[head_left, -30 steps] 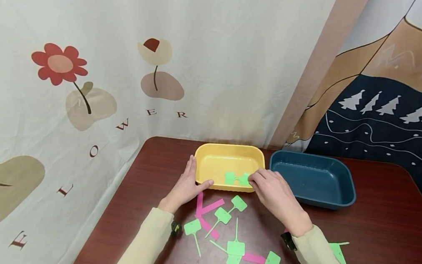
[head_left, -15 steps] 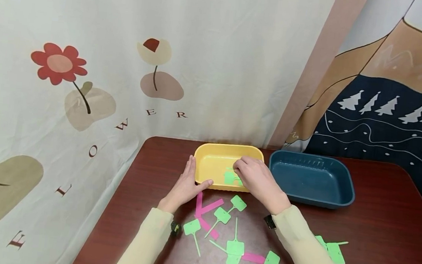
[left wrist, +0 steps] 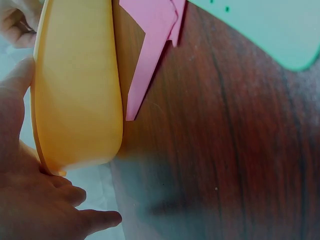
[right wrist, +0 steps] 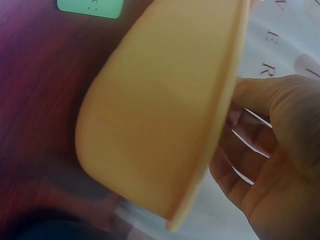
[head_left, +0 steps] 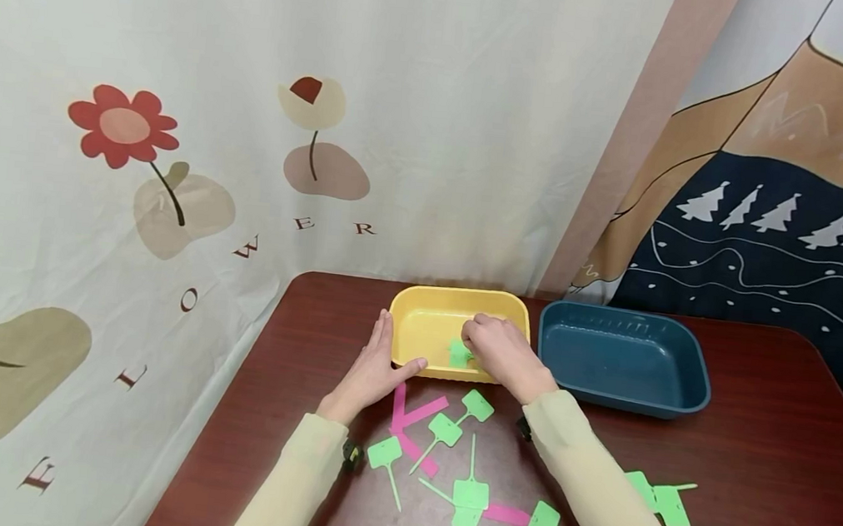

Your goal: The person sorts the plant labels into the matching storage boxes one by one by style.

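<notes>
Right grip (head_left: 504, 350) reaching into yellow tub (head_left: 419, 325)

Behind the brown tabletop (head_left: 768, 427), a flower curtain (head_left: 199, 51) is hanging left, a tree curtain (head_left: 775, 265) right. The left grip (head_left: 368, 373) is resting straight-fingered against the tub; a green tag (head_left: 458, 353) is showing inside, the right grip curling beside it, its hold impossible to tell. Against a second ago, that grip is sitting further left, covering more tag.

The head view is evenly bright and clear — soft glare pales the near part of the reddish-brown wood-grained surface (head_left: 770, 410). Both wrist views look hazier, with blurred shadow low down — the right one dimmest at lower left.
</notes>
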`<action>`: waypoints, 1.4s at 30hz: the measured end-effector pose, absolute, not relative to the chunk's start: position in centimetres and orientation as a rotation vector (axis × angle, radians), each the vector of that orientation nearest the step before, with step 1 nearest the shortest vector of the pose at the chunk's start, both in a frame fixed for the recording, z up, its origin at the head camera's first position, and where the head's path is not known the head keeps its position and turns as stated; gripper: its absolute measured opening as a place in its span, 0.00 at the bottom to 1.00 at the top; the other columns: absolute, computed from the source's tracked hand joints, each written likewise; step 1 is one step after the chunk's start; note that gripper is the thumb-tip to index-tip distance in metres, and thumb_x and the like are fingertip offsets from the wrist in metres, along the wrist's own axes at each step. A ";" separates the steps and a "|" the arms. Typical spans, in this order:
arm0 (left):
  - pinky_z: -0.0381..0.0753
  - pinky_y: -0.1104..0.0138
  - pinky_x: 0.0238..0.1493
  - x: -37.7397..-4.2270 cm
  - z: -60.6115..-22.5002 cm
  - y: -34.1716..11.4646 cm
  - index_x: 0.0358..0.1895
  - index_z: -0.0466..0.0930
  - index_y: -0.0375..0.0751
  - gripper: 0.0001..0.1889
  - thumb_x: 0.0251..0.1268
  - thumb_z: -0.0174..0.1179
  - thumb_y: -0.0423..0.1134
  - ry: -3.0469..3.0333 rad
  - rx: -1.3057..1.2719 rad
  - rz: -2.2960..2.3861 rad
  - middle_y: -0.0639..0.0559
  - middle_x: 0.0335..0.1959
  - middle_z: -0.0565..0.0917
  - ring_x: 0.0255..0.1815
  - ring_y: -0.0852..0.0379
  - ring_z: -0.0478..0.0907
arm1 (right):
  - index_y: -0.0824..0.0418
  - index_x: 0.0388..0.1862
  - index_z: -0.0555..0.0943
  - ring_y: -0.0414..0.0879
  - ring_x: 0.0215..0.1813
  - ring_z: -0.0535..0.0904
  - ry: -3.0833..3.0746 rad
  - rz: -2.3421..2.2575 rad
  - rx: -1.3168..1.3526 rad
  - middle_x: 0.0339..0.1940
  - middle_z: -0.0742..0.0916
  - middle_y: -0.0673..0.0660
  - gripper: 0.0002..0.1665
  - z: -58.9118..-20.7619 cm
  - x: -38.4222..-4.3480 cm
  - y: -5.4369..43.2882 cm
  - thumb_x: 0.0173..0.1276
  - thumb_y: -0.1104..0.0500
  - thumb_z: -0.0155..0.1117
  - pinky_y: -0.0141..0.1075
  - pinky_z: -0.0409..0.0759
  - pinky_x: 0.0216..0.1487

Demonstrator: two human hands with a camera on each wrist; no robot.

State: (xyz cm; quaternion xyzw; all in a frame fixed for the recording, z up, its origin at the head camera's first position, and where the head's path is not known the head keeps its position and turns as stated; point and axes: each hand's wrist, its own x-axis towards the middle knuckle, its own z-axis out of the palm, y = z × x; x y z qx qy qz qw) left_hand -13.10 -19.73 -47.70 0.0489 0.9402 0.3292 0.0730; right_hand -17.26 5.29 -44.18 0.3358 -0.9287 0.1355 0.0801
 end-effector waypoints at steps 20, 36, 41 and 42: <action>0.48 0.43 0.80 -13.1 -47.8 -19.5 0.84 0.30 0.36 0.61 0.68 0.59 0.70 2.824 0.161 0.975 0.42 0.86 0.34 0.86 0.46 0.37 | 0.62 0.45 0.88 0.51 0.40 0.84 -2.836 0.487 0.892 0.39 0.87 0.56 0.08 -44.6 -17.1 6.2 0.72 0.58 0.70 0.46 0.84 0.44; 0.47 0.44 0.80 -13.2 -47.6 -19.8 0.84 0.28 0.37 0.61 0.69 0.59 0.69 2.815 0.175 0.954 0.44 0.86 0.31 0.86 0.46 0.35 | 0.59 0.62 0.83 0.58 0.63 0.79 -2.786 0.644 0.786 0.60 0.86 0.58 0.25 -42.2 -12.6 10.3 0.74 0.47 0.68 0.58 0.75 0.63; 0.49 0.43 0.79 -13.2 -47.7 -19.8 0.84 0.29 0.37 0.61 0.68 0.58 0.69 2.821 0.168 0.953 0.44 0.86 0.31 0.86 0.45 0.37 | 0.60 0.70 0.78 0.60 0.72 0.72 -2.778 0.638 0.776 0.70 0.80 0.61 0.34 -41.9 -11.1 11.9 0.73 0.44 0.69 0.62 0.70 0.68; 0.50 0.43 0.79 -13.2 -47.7 -19.8 0.84 0.29 0.37 0.61 0.68 0.58 0.70 2.822 0.166 0.955 0.44 0.86 0.31 0.86 0.44 0.37 | 0.61 0.72 0.77 0.60 0.74 0.71 -2.779 0.636 0.775 0.72 0.79 0.61 0.36 -41.9 -10.8 12.3 0.73 0.43 0.69 0.62 0.69 0.69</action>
